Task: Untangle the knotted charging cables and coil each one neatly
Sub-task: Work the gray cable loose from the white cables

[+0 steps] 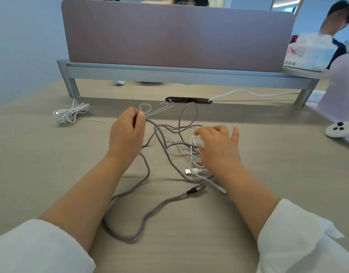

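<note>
While the left hand (128, 131) pinches the thin split ends of the grey braided cable (146, 217) between its thumb and curled fingers (139, 116), the right hand (219, 148) lies low with its fingers (200, 132) spread and fairly straight on the loops of the white cable (192, 148). The two cables are tangled together between the hands. From the left fingers the grey cable runs back toward the person, loops wide between the forearms and ends in a dark metal plug (196, 188) near the right wrist. The white cable's USB plug (188, 171) lies on the counter (278, 158) just beside the heel of the right hand. Well to the left of the left fingers sits a bundled white cable (71, 114). Beyond both sets of fingers is a dark cable slot (187, 100) in the counter, and behind it stands a mauve divider panel (169, 36). Far to the right of the right fingers rests a white game controller (339, 129). A pastel tissue pack (307, 54) sits on a shelf beyond it, and its print is too blurred to read.
</note>
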Demonstrator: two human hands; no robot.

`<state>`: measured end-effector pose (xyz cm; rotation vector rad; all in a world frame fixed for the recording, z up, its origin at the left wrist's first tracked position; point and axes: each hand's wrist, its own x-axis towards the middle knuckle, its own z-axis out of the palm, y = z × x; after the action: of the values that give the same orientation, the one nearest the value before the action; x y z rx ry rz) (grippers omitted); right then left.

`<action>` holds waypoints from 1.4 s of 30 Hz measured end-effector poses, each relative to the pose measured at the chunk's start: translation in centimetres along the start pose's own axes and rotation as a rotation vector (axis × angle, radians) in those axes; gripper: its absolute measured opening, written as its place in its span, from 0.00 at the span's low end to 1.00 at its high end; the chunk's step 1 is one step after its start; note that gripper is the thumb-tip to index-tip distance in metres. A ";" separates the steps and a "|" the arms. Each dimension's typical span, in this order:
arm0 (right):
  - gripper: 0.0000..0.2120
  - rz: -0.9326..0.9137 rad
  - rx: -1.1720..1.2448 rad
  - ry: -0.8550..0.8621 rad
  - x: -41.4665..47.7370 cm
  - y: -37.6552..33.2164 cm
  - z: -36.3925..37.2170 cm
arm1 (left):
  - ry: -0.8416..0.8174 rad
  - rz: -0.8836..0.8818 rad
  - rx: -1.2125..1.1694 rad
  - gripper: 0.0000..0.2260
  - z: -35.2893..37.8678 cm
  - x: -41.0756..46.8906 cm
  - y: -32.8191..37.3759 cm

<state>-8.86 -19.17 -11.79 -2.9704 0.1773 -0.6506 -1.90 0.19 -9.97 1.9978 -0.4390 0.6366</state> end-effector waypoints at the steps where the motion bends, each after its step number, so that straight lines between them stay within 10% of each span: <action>1: 0.23 -0.037 -0.013 0.016 0.0 -0.2 0.2 | -0.049 0.002 -0.042 0.12 0.2 -0.3 0.4; 11: 0.09 -0.335 0.352 -0.096 -0.9 -2.5 0.6 | -0.317 0.060 -0.446 0.10 0.9 -1.4 2.2; 18: 0.08 -0.062 0.133 -0.056 0.4 -0.1 0.7 | 0.259 -0.239 -0.419 0.13 -0.5 0.9 0.0; 21: 0.11 -0.012 0.131 0.040 0.4 0.6 0.7 | 0.164 -0.330 -0.082 0.09 -0.7 1.4 -1.2; 28: 0.12 -0.205 0.128 0.181 0.1 -0.1 1.2 | -0.215 0.373 0.338 0.22 0.8 -1.0 1.1; 33: 0.15 -0.297 0.156 0.256 0.2 -0.5 1.9 | -0.449 0.463 0.492 0.18 2.6 -2.0 1.0; 37: 0.11 -0.255 0.118 0.161 0.2 -0.3 1.0 | -0.243 0.486 0.276 0.15 1.8 -1.6 0.9; 42: 0.09 -0.117 0.088 0.067 0.4 0.2 0.1 | -0.009 0.109 0.067 0.10 0.4 -0.4 0.9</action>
<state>-8.48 -19.46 -11.75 -2.8932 -0.0202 -0.7515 -2.65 -0.55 -9.77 2.0515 -0.5408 0.7191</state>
